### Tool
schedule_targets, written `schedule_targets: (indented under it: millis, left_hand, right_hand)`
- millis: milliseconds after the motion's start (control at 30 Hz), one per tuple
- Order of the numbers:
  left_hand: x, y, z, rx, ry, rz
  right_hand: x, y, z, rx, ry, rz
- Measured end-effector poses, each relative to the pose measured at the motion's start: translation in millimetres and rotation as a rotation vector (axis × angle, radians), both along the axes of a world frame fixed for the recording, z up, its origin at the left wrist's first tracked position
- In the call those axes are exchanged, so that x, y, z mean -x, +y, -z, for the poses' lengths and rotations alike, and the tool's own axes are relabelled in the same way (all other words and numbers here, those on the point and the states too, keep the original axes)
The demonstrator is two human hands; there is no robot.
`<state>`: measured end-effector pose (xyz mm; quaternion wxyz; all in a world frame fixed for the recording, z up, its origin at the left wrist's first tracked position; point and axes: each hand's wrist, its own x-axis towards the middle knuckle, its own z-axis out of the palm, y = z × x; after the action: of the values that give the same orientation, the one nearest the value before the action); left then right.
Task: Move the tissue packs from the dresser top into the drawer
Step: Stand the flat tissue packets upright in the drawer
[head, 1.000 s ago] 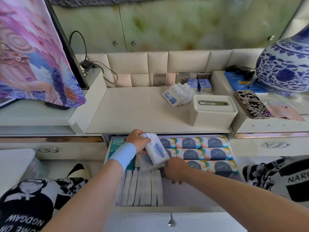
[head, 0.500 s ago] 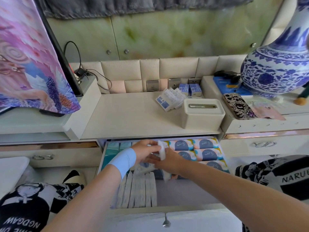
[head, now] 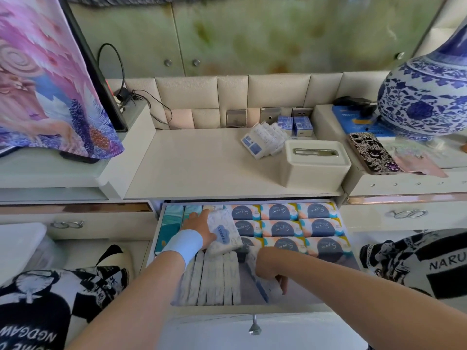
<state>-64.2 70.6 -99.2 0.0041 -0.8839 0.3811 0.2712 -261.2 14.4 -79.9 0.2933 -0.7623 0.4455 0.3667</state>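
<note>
- Resting inside the open drawer (head: 252,308), the left hand (head: 199,228) lay with its fingers spread flat against a white tissue pack (head: 223,232), pressing it rather than closing round it; a pale blue wristband (head: 183,245) circled the wrist.
- The right hand (head: 269,267) curled its fingers down round a second white pack (head: 262,286) standing on edge near the drawer's 6 o'clock side; how tightly it gripped could not be told.
- A row of upright white packs (head: 212,279) stood at 9 o'clock of that hand.
- Blue-and-orange packs (head: 290,227) filled the drawer's 1 o'clock part.
- More small tissue packs (head: 262,144) waited on the dresser top (head: 197,165) at 12 o'clock, just beside a cream tissue box (head: 316,162).
- A blue-and-white vase (head: 424,107) stood at 2 o'clock.
</note>
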Motion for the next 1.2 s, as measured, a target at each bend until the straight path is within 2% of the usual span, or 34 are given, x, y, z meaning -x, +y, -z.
schedule_targets:
  millis: [67, 167, 233, 400, 500, 567, 600, 667, 700, 767, 867, 967, 1067, 1200]
  left_hand:
    - [-3.3, -0.3, 4.2, 0.012, 0.015, -0.013]
    - [-5.9, -1.4, 4.9, 0.037, 0.024, -0.058]
    - [-7.0, -3.4, 6.6, 0.009, 0.018, -0.063]
    - [0.3, -10.1, 6.4, -0.071, 0.006, -0.040]
    - [4.9, -14.6, 7.8, -0.090, 0.024, -0.047]
    - [5.4, -17.8, 8.2, -0.080, 0.045, -0.085]
    - [5.5, -19.3, 8.0, -0.068, 0.054, -0.106]
    - [5.7, -21.2, 7.7, -0.038, 0.064, -0.148]
    - [6.0, -22.0, 7.9, -0.023, 0.071, -0.163]
    - [6.4, -23.2, 8.8, 0.004, 0.095, -0.190]
    - [9.7, -21.1, 3.9, -0.044, 0.093, -0.193]
    - [10.8, -20.8, -4.5, -0.039, 0.056, -0.143]
    - [6.3, -25.0, -14.8, 0.136, 0.223, -0.212]
    - [11.6, -31.3, -34.3, 0.417, 0.583, -0.471]
  right_hand:
    - [-5.1, 4.7, 14.4, -0.085, -0.078, 0.093]
    - [-13.4, 15.5, 22.7, -0.446, -0.181, 0.410]
    - [-17.6, 16.4, 23.2, -0.505, -0.203, 0.449]
    - [-27.8, 8.2, 22.6, -0.342, -0.306, 0.473]
    - [-26.9, 8.7, 26.8, -0.422, -0.286, 0.389]
    - [-24.8, 7.4, 24.7, -0.360, -0.239, 0.273]
    - [-23.7, 5.8, 21.7, -0.254, -0.223, 0.184]
    - [-22.4, -1.6, 17.0, 0.107, -0.230, -0.006]
    - [-22.0, -5.9, 16.6, 0.263, -0.257, -0.048]
    - [-20.6, -14.9, 18.3, 0.388, -0.323, 0.010]
    - [-20.5, -26.3, 23.2, 0.226, -0.492, 0.218]
    - [-20.9, -27.4, 23.0, 0.016, -0.601, 0.318]
    - [-22.5, -25.4, 14.2, -0.054, -0.690, 0.375]
    - [-20.2, -25.5, 1.0, -0.073, -0.821, 0.347]
